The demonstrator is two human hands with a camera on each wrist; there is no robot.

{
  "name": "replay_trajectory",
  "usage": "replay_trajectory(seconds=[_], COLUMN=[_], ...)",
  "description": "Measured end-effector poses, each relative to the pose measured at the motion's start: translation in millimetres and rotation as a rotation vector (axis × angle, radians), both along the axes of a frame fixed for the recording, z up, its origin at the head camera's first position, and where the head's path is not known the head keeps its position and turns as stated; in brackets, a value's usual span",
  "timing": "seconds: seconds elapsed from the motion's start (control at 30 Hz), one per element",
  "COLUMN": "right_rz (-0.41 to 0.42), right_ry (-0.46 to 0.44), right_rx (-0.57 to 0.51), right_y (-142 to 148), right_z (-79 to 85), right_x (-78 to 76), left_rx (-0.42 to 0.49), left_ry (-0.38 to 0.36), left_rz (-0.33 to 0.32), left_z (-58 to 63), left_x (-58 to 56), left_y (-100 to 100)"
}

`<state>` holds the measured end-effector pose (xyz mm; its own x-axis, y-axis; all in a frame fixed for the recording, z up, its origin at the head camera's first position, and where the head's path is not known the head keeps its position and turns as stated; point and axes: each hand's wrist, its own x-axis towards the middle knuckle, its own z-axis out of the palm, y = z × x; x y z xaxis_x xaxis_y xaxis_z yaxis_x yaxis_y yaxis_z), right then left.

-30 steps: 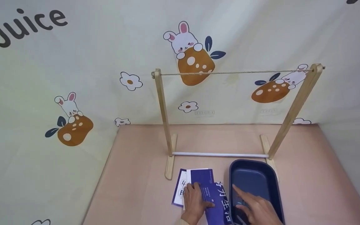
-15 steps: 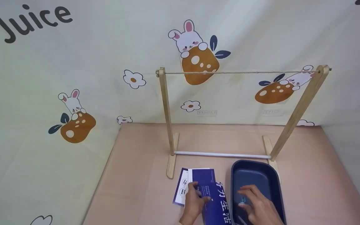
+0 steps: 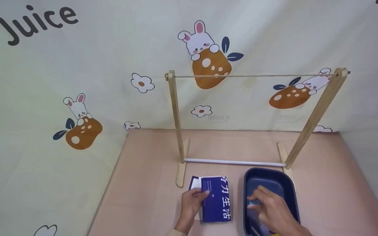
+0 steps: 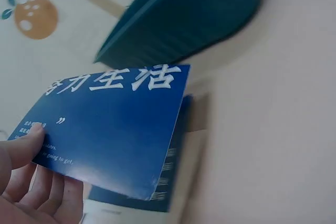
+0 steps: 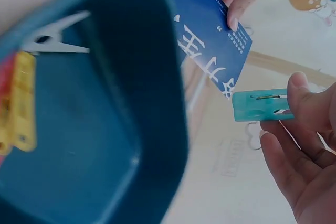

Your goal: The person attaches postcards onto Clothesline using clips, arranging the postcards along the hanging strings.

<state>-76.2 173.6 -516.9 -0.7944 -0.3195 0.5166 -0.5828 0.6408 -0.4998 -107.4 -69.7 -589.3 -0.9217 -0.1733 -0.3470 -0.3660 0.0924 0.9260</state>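
Card [image 3: 216,203] gripped in left hand [image 3: 190,205], clip [image 5: 252,109] pinched in right hand [image 3: 272,206]; not yet joined, fastening presumably left to do.

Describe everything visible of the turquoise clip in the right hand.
The turquoise clip looks like plastic, with a thin metal spring wire near its middle. The right hand pinches one end; in the right wrist view, the free end looks closed and points toward the blue card, without touching it. In the head view, the hand mostly hides it, above the blue tray.
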Motion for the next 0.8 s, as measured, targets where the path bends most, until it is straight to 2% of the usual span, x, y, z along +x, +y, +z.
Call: replay_trajectory(seconds=[0.13, 0.2, 0.33, 0.47, 0.6, 0.8], right_rz=[0.059, 0.077, 0.132, 0.18, 0.204, 0.209], right_ry=[0.066, 0.069, 0.018, -0.032, -0.02, -0.015], right_rx=[0.003, 0.017, 0.022, 0.033, 0.056, 0.059], right_y=[-6.7, -11.4, -23.4, -36.1, -45.8, -54.9], right_z=[23.6, 38.3, 70.5, 102.6, 132.3, 173.1], right_x=[-12.2, -18.8, -33.5, -50.8, -69.3, -99.1], left_rx=[0.035, 0.06, 0.094, 0.072, 0.049, 0.014], left_ry=[-0.009, 0.006, 0.043, 0.058, 0.085, 0.112], left_rz=[0.039, 0.053, 0.046, 0.018, 0.03, 0.069], left_z=[12.3, 19.3, 38.0, 58.5, 82.6, 128.0], left_x=[-9.6, -15.3, -29.1, -45.5, -63.4, -85.8], left_y=[-16.8, -23.8, -35.3, -47.5, -58.8, -68.1])
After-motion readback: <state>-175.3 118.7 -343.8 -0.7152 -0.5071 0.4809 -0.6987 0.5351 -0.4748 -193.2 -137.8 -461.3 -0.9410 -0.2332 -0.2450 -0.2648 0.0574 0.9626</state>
